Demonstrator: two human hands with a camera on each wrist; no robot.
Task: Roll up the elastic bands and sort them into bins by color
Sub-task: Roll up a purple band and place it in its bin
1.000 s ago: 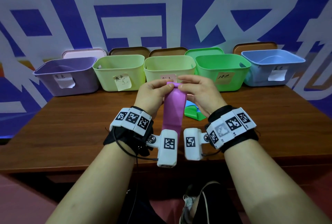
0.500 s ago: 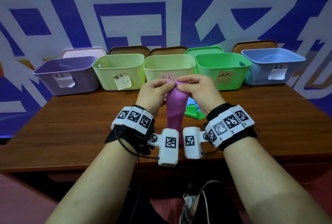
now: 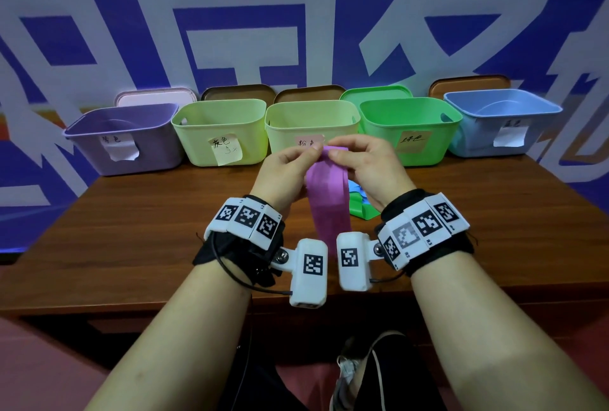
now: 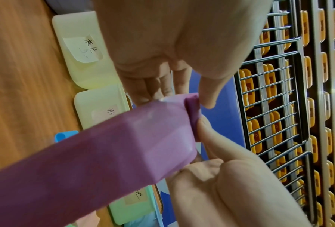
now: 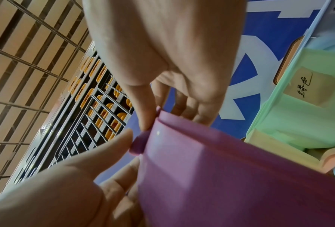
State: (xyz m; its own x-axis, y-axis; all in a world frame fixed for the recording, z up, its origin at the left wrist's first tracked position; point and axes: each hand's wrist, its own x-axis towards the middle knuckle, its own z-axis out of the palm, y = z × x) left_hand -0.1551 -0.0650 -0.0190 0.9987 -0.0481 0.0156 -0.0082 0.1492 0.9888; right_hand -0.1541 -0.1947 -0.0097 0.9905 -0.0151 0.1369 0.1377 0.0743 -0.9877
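Note:
A pink-purple elastic band [image 3: 329,199] hangs down between my wrists, held up above the brown table [image 3: 131,246]. Its top end is turned over into a small roll [image 4: 192,113]. My left hand [image 3: 290,166] and right hand [image 3: 362,163] both pinch that rolled top edge with thumbs and fingertips, in front of the yellow-green bin labelled pink [image 3: 309,120]. The band [image 4: 104,153] fills the left wrist view, and the right wrist view shows the same band [image 5: 220,169] from the other side. A green band [image 3: 361,209] and a blue band [image 3: 356,188] lie on the table behind my right hand.
A row of labelled bins stands along the table's far edge: purple [image 3: 125,137], yellow-green [image 3: 220,127], green [image 3: 408,127], light blue [image 3: 501,120]. Lids lean on the blue-and-white wall behind them. A shoe [image 3: 349,374] shows under the near table edge.
Both hands have lifted slightly with the band, and the fingers have turned its top edge over a little more. The band still hangs between the wrists.

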